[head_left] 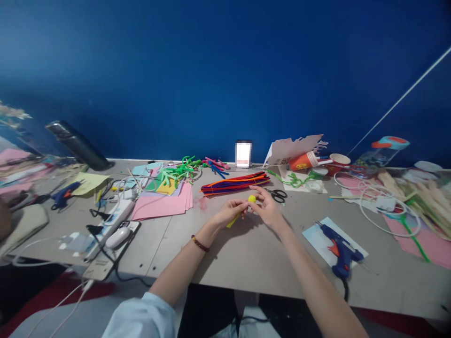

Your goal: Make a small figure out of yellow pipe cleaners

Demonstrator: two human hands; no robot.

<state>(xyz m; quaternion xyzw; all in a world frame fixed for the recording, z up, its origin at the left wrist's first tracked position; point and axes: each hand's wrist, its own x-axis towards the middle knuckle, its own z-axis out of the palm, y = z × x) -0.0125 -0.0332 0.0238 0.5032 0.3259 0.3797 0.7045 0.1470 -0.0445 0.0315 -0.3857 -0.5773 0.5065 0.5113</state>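
Yellow fuzzy pipe cleaner with a small coiled ball at its top (243,209), held above the middle of the grey table (246,253), between both hands. Left hand (230,211) closed around the lower straight part, fingers curled, a dark red bead bracelet (199,243) on the wrist. Right hand (267,206) pinching the yellow ball at the top with thumb and fingertips, other fingers loosely bent. Near the right forearm, a blue hot glue gun with orange trigger (338,251), lying on a pale sheet of paper (313,234). At the left edge, a white power strip with plugged cables (112,220) and a second blue glue gun (63,195). Further back, just behind the hands, a flat bundle of red, orange and purple pipe cleaners (235,183), with black-handled scissors (278,193) just beside it. Left of the bundle, a stack of pink paper sheets (164,205), and green twisted pipe cleaners (179,171) behind. Far right, an orange paper cup lying on its side (302,161). At the very back, a dark blue wall (225,70).
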